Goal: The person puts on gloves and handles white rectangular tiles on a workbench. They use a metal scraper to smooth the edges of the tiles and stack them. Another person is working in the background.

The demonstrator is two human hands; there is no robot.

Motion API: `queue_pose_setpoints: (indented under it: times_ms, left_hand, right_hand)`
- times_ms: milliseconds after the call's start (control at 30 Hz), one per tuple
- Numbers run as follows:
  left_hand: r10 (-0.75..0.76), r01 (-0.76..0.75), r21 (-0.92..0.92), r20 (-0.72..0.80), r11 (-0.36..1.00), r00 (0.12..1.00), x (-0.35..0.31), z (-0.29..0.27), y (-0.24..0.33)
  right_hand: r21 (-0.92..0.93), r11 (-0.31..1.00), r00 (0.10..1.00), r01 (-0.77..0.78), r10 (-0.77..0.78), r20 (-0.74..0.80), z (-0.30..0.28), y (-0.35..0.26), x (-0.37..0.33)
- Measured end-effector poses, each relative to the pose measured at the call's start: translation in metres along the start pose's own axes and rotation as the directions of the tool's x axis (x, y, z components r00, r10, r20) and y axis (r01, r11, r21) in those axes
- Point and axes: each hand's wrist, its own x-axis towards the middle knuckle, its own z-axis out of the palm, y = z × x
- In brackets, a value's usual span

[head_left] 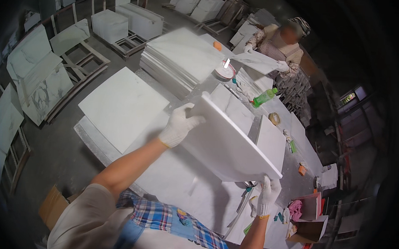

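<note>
A white marble-like slab (231,147) is tilted up on edge over the table, held between my two white-gloved hands. My left hand (178,126) grips its left side, thumb and fingers at the edge. At the lower right corner, my right hand (268,195) is closed on the slab. Beneath it lies another pale slab surface (171,180), on which the raised slab casts a shadow. To the left of my left hand a flat white slab (123,106) rests on the table.
A thick stack of slabs (180,58) stands at the back. Across the table, a person (279,52) in white gloves holds a veined slab (256,61). A bowl (225,70), green bottle (265,97), tape roll (274,118) and open cardboard box (310,229) sit rightward. Slabs on racks (38,75) stand left.
</note>
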Motion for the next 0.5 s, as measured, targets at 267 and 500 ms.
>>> queue_pose_setpoints:
  times_ms: [267, 500]
  left_hand:
    - [0.032, -0.033, 0.042, 0.019, 0.999, 0.999, -0.008, -0.005, -0.011]
    - [0.005, -0.007, 0.112, 0.012, 0.994, 1.0, -0.014, -0.006, -0.006]
  right_hand:
    - [-0.12, 0.991, 0.998, 0.059, -0.061, -0.009, -0.002, 0.014, -0.003]
    - [-0.052, 0.999, 1.0, 0.013, -0.012, 0.009, -0.002, 0.016, -0.008]
